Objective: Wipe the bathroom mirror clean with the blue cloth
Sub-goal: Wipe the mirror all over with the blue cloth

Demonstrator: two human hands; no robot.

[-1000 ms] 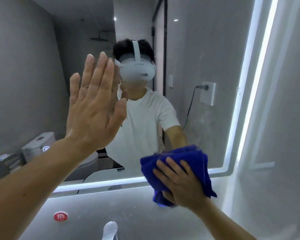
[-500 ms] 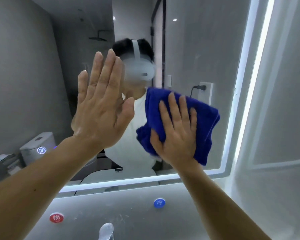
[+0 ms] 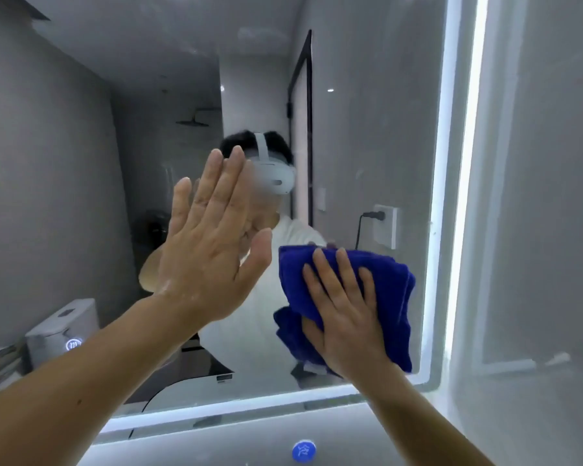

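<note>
The bathroom mirror [image 3: 367, 136] fills most of the view, with a lit strip along its right and bottom edges. My right hand [image 3: 342, 311] lies flat on the folded blue cloth [image 3: 389, 297] and presses it against the lower right part of the glass. My left hand [image 3: 209, 243] is held up flat against the mirror, left of the cloth, fingers together and pointing up, holding nothing. The mirror shows a person in a white shirt with a white headset.
A grey wall [image 3: 546, 196] stands right of the mirror. Below the mirror, a blue round button [image 3: 303, 451] sits on the wall. The reflection shows a toilet [image 3: 61, 331], a wall socket with a plug [image 3: 384, 230] and a dark door frame.
My right hand slid the cloth from the mirror's bottom edge up the glass, then a little down and to the right. The view tilted upward. My left hand stayed flat on the glass.
</note>
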